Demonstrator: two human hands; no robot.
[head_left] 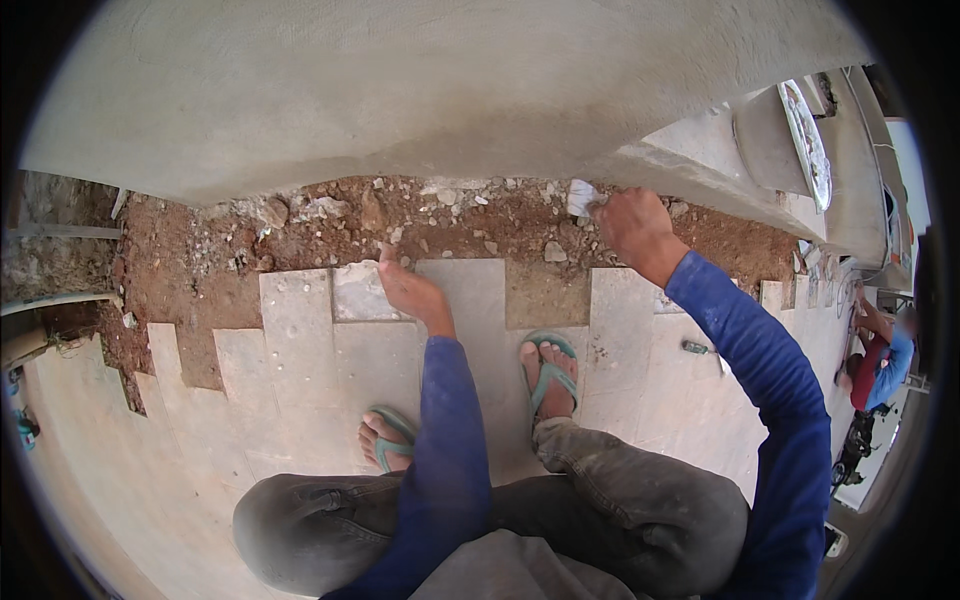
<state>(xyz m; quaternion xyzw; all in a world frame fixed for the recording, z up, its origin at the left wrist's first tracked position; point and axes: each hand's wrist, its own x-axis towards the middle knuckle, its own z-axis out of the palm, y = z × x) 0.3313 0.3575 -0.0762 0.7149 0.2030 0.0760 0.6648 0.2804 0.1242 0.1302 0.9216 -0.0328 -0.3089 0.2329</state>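
Note:
My right hand point(640, 232) is closed on a small pale flat piece point(581, 198), held over the strip of brown soil and rubble point(470, 225) along the wall. Whether the piece is a tool's blade or a broken chip, I cannot tell. Lower and to the left, my left hand point(412, 295) holds nothing that shows. Its fingers stretch toward the soil, beside a whitish, dusty paving slab point(365, 292) at the uneven edge of the paving. Part of that hand's fingers is hidden from view.
A plastered wall point(400, 100) rises beyond the soil. Light paving slabs point(460, 360) lie under my sandalled feet. To the right, a dark-handled tool point(694, 346) lies on the paving, partly behind my sleeve. Another person point(880, 365) is at the far right.

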